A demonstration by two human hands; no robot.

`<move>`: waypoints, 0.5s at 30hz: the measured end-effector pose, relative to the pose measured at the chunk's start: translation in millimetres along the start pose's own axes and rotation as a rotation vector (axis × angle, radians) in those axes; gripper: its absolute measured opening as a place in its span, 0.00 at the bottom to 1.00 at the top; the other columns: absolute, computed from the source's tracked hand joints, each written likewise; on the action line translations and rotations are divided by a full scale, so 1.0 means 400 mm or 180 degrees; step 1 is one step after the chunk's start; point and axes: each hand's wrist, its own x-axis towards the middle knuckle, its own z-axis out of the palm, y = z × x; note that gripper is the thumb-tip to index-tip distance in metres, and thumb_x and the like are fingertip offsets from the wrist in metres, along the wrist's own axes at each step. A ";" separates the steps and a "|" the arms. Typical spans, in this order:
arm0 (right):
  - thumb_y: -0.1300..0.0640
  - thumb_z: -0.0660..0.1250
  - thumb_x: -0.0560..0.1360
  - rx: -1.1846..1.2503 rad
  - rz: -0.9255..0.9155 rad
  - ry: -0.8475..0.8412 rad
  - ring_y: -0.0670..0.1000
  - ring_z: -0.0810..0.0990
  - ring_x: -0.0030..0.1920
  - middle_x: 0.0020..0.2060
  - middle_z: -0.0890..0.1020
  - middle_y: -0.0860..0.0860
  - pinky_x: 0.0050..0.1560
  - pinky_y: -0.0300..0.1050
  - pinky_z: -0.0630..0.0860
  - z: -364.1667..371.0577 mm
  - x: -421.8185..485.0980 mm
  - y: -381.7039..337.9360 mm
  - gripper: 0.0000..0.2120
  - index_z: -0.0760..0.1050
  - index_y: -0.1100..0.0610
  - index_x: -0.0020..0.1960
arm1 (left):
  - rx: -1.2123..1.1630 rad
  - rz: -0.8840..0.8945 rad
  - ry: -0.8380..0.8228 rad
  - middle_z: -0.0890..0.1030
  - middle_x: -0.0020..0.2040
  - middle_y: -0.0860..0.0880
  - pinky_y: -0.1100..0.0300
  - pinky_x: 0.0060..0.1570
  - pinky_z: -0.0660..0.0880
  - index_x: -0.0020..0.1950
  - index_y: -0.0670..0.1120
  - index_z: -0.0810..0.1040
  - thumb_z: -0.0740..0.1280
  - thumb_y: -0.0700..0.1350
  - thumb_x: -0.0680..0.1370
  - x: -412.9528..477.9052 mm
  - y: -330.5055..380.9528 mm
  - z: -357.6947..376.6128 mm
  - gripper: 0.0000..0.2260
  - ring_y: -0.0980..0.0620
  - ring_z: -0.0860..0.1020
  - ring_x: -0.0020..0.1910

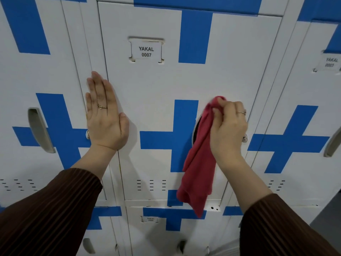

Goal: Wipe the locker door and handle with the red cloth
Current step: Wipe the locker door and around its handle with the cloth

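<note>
1. The red cloth (198, 159) is a soft, crumpled fabric with a matte nap. Its top is bunched in the right hand (228, 126), and the rest hangs in loose folds down the front of the locker door (156, 89).
2. The cloth's upper part lies over the handle (194, 132), a curved recessed slot in the door. Only a dark sliver of the slot shows at the cloth's left edge.
3. The right hand is closed around the cloth, fingers curled and knuckles facing out, with a ring on one finger.
4. The door is smooth white painted metal crossed by blue tape-like bands. It carries a label holder (146, 50) reading YAKAL 0007 near the top and rows of short vent slits (151, 185) low down.
5. The left hand (104, 115) is open and flat, with its palm pressed against the door's left edge and its fingers pointing up. It also wears a ring.
6. The door's middle, between the two hands, is bare, as is the stretch beneath the label.
7. Both arms wear ribbed brown sleeves (55, 209).
8. Neighbouring lockers on both sides have grey moulded handles (40, 130).
</note>
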 end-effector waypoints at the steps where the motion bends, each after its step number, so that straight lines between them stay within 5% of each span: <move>1: 0.68 0.61 0.74 -0.0031 0.0051 0.0049 0.47 0.68 0.41 0.43 0.76 0.61 0.43 0.32 0.63 0.005 0.001 -0.004 0.08 0.76 0.67 0.50 | 0.0002 -0.0002 0.0005 0.49 0.73 0.30 0.53 0.73 0.38 0.74 0.33 0.47 0.54 0.40 0.70 0.000 0.000 0.000 0.34 0.35 0.46 0.73; 5: 0.67 0.61 0.73 -0.0193 -0.0670 -0.0491 0.57 0.74 0.40 0.41 0.76 0.62 0.41 0.44 0.70 0.027 -0.029 -0.017 0.08 0.76 0.67 0.49 | -0.0006 0.0008 0.0028 0.50 0.73 0.30 0.54 0.73 0.38 0.74 0.32 0.47 0.54 0.40 0.69 0.000 0.000 -0.001 0.34 0.36 0.45 0.73; 10: 0.68 0.62 0.73 -0.0087 -0.0101 0.0116 0.53 0.71 0.39 0.41 0.76 0.63 0.42 0.35 0.64 0.011 0.005 -0.017 0.05 0.75 0.69 0.47 | -0.0025 -0.0007 0.0030 0.50 0.73 0.30 0.55 0.73 0.37 0.73 0.32 0.48 0.53 0.41 0.69 0.001 0.002 -0.001 0.34 0.37 0.45 0.73; 15: 0.65 0.61 0.74 -0.0242 -0.0509 -0.0318 0.55 0.73 0.40 0.41 0.76 0.62 0.41 0.42 0.68 0.016 -0.013 -0.004 0.07 0.75 0.67 0.47 | -0.0001 -0.0003 0.0027 0.50 0.73 0.30 0.55 0.73 0.37 0.74 0.32 0.48 0.53 0.41 0.69 0.001 0.003 -0.002 0.34 0.36 0.45 0.73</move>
